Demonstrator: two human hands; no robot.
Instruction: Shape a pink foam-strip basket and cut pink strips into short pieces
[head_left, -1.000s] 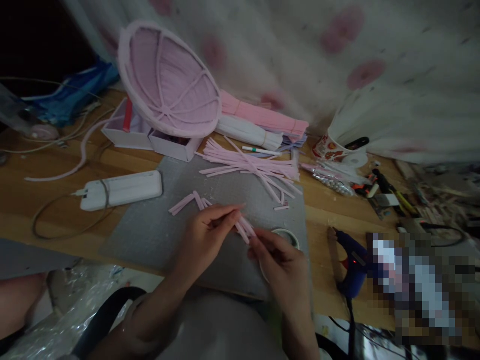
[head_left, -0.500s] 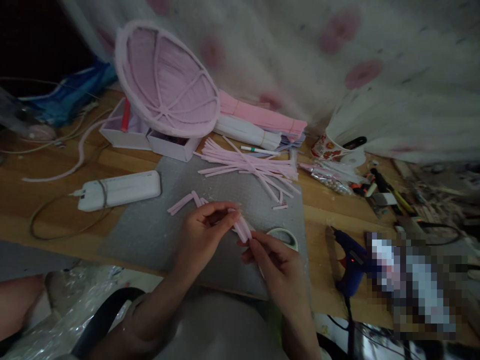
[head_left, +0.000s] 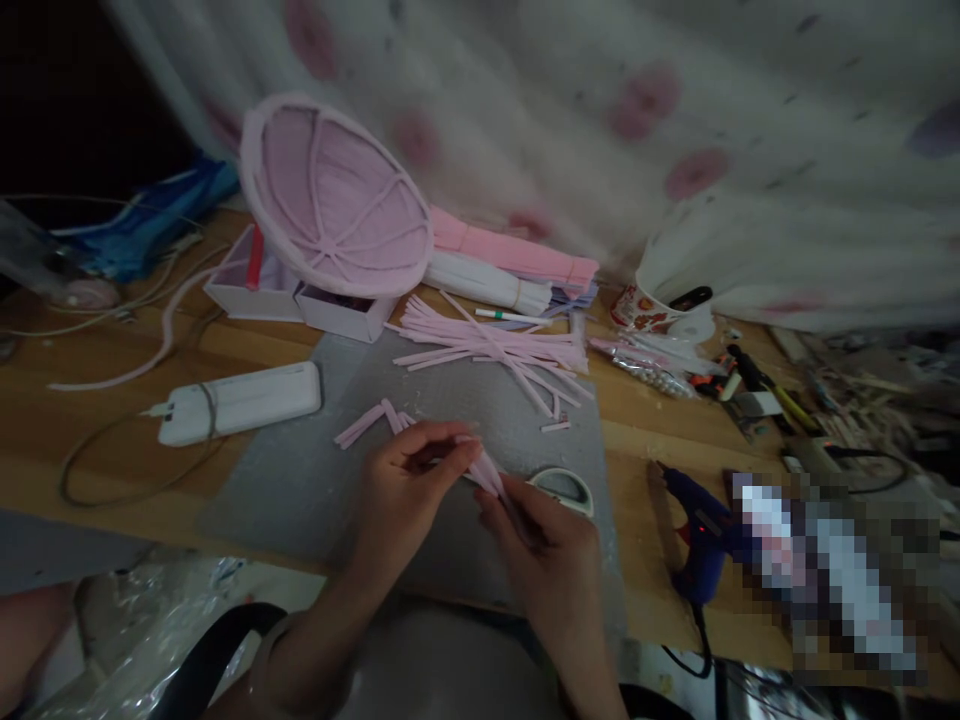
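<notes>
Between my hands a short pale-pink fuzzy strip bundle point(head_left: 486, 474), like pipe cleaners laid side by side, slants down to the right. My left hand point(head_left: 416, 485) pinches its upper end between thumb and forefinger. At the lower end, the fingers of my right hand point(head_left: 551, 540) are closed on it. Just beyond my left hand, a bent pink strip piece point(head_left: 361, 425) lies on the grey cutting mat point(head_left: 285, 490). A roll of tape point(head_left: 564, 490) rests by my right hand. Further back is a loose pile of pink strips point(head_left: 487, 340).
A pink ribbed dome point(head_left: 337, 200) leans on small white boxes point(head_left: 345, 312). Left lies a white power bank point(head_left: 244, 402) with a cable. A blue glue gun point(head_left: 697, 525) is at right, near a paper cup point(head_left: 649, 305) and a pearl bag point(head_left: 649, 365). Bundled strips point(head_left: 517, 250) lie behind.
The view has tilted slightly, so the table things sit a little lower. My right hand has turned and closed in around the lower end of the pink bundle; my left keeps its pinch.
</notes>
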